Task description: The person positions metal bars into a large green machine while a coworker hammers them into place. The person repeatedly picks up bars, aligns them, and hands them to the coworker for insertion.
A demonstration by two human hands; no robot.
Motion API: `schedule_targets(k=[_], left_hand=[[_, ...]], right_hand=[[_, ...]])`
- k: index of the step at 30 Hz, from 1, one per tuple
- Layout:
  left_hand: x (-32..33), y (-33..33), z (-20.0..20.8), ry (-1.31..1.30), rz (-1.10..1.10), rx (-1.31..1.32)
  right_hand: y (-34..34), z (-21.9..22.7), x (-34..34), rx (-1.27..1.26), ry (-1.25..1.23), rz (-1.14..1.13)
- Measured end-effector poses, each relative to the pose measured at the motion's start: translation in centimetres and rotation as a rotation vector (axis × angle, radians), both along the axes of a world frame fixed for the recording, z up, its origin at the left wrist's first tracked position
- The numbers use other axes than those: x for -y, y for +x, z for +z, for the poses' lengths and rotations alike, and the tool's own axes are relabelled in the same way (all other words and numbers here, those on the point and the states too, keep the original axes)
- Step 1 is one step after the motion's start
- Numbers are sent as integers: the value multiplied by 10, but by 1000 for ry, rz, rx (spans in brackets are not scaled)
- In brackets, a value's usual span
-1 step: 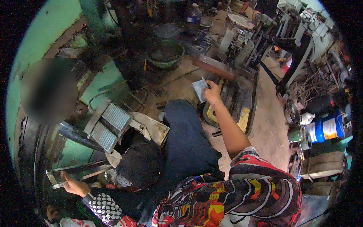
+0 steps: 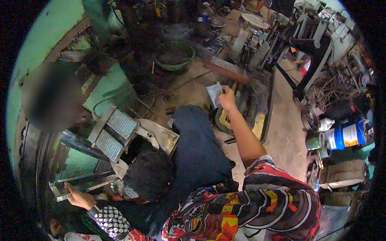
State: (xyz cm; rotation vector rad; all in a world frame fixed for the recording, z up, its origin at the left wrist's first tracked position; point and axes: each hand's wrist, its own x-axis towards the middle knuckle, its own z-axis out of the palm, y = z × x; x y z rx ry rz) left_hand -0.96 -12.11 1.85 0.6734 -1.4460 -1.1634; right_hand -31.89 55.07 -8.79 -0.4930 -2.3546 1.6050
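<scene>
My right hand (image 2: pixel 226 97) is stretched forward, its fingers closed on a small grey rectangular panel (image 2: pixel 214 95) with a raised edge. On the left, my left hand (image 2: pixel 81 198) grips the near corner of a long metal frame (image 2: pixel 60 196); its thumb lies over the edge. Between the hands is a metal fixture (image 2: pixel 96 134) with two grey ribbed panels (image 2: pixel 122 123) set side by side. A worn, cream-coloured metal bracket (image 2: pixel 163 135) adjoins it on the right. Just below, a dark rounded shape (image 2: pixel 148 174) hides part of the fixture; I cannot tell what it is.
A green basin (image 2: pixel 175 64) stands ahead. Beyond my right hand lie a rusty steel beam (image 2: pixel 227 70) and machinery. At right are a blue bucket (image 2: pixel 350 135), a green can (image 2: pixel 313 142) and tangled metal scrap (image 2: pixel 329 90). Another person's legs (image 2: pixel 281 7) show at the top.
The small grey panel in my right hand has tilted slightly and turned a little. My left hand keeps its place on the metal frame.
</scene>
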Motion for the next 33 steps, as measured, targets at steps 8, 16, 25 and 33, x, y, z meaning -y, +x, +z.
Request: schedule_targets(k=[8,16,25,33], left_hand=[[24,5,-38,74,19,36],[-12,2,0,-63,291,283],[-31,-20,24,-8,94,-178],[-27,-37,37,-19,172,-320]], right_hand=[[-16,-53,17,87,107,129],[-91,-150,94,160,717,681],[-88,-130,-7,146,43,451],[-32,-72,56,-478,106,644]])
